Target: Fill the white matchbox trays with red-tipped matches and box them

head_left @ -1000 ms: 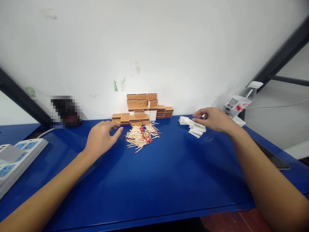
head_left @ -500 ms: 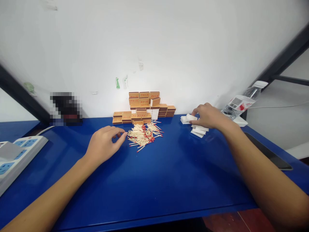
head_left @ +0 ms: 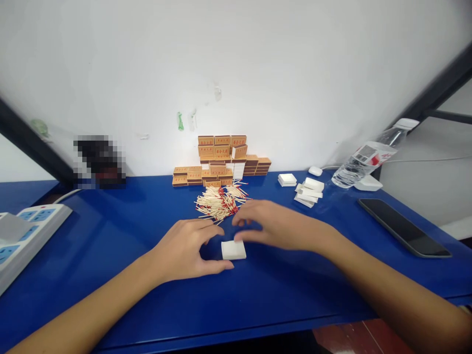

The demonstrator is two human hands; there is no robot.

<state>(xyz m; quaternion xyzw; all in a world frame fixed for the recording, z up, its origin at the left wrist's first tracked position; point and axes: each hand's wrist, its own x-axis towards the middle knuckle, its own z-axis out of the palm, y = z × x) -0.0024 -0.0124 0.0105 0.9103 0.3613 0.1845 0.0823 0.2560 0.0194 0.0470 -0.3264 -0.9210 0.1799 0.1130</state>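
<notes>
A small white matchbox tray [head_left: 233, 250] lies on the blue table in front of me, between my two hands. My left hand [head_left: 191, 248] is at its left side, thumb and fingers spread apart around the near left corner. My right hand [head_left: 263, 223] is over its right far edge, with the thumb tip at the tray and the fingers curved and apart. Just beyond the hands spreads a pile of loose red-tipped matches [head_left: 217, 202]. Behind it, orange matchboxes [head_left: 221, 147] are stacked against the wall.
More white trays [head_left: 309, 191] and a neat white stack [head_left: 287, 180] lie at the right. Farther right are a tilted water bottle [head_left: 363, 160], a small white case [head_left: 315, 170] and a phone [head_left: 403, 226]. A power strip [head_left: 37, 223] sits at the left.
My right hand has come from the white trays at the right to the middle. A white tray now lies there. My left hand has moved right and nearer, away from the matches.
</notes>
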